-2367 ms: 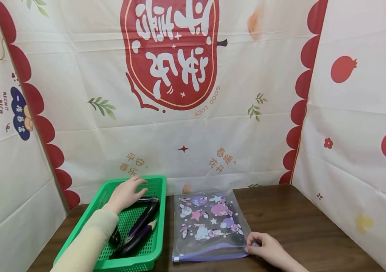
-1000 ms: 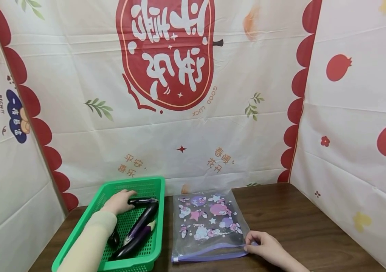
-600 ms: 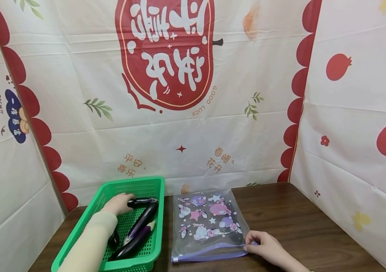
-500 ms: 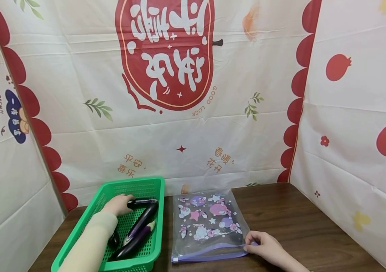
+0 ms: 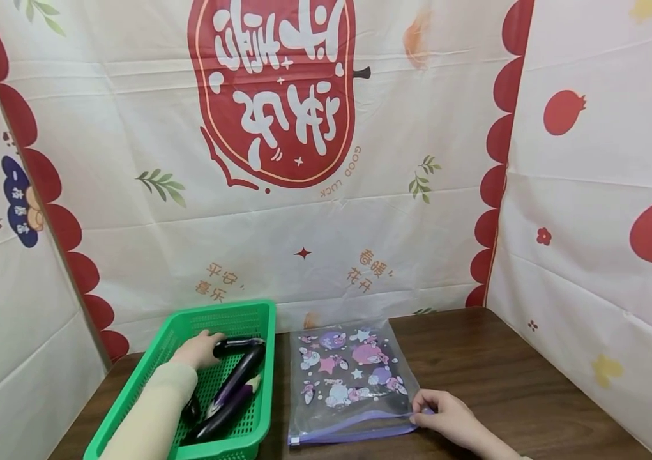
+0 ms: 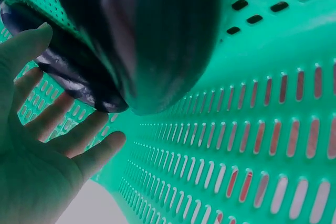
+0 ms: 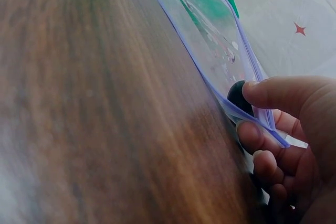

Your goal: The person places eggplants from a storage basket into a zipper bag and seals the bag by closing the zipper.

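Note:
My left hand (image 5: 198, 351) reaches into the green basket (image 5: 269, 383), at the left end of the rearmost eggplant (image 5: 241, 345). In the left wrist view the fingers of this hand (image 6: 47, 140) are loosely extended, their tips against a dark eggplant (image 6: 68, 64); a larger one (image 6: 157, 40) looms close to the lens. With thumb and fingers my right hand (image 5: 454, 421) pinches the right corner of the clear printed zip bag (image 5: 340, 377). Its purple-edged mouth (image 7: 184, 40) stands parted in the right wrist view, and a dark rounded thing (image 7: 240, 98) shows beside my right thumb.
Other eggplants (image 5: 227, 415) lie in the basket, left of the bag. The brown wooden table (image 5: 463, 358) extends to the right of the bag. Printed cloth walls (image 5: 280, 223) rise behind and at both sides.
My left hand has come down from above the basket to the rearmost eggplant's left end. My right hand keeps its pinch on the bag corner. The head view has shifted slightly.

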### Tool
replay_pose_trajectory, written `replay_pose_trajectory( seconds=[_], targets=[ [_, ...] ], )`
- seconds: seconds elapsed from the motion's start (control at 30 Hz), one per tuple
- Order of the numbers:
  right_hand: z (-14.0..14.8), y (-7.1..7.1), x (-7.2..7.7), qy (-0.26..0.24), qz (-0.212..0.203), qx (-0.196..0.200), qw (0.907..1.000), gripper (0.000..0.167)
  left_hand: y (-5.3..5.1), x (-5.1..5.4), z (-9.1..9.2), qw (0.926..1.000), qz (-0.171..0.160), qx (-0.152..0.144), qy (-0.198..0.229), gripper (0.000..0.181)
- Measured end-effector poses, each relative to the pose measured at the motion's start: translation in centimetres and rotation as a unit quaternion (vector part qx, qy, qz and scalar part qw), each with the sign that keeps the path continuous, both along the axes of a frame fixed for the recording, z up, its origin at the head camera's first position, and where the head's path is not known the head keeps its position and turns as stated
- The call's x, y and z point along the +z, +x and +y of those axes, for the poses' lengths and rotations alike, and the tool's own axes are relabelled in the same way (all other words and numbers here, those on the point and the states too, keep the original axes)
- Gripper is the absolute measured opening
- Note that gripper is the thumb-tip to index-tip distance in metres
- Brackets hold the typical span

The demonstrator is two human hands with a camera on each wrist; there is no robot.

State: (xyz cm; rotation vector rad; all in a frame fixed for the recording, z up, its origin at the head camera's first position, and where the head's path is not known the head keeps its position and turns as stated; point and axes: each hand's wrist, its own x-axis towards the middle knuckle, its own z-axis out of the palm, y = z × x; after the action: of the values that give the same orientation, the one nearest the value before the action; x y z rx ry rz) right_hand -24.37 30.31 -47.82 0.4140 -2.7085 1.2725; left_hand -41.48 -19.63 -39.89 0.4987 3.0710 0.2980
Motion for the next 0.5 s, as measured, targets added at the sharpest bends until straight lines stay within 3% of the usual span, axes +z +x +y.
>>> replay_pose_trajectory(
  seconds=[0.33,0.5],
  targets=[
    [-0.13,0.08,0.06,0.006,-0.006,-0.007,0.9999,0.016,0.17,-0.1,-0.3,0.9999,0.006,0.007,-0.01,0.054],
    [-0.14,0.07,0.06,0.01,-0.003,-0.011,0.9999,0.016,0.19,-0.07,-0.3,1.0,0.002,0.005,0.005,0.051]
  ],
)
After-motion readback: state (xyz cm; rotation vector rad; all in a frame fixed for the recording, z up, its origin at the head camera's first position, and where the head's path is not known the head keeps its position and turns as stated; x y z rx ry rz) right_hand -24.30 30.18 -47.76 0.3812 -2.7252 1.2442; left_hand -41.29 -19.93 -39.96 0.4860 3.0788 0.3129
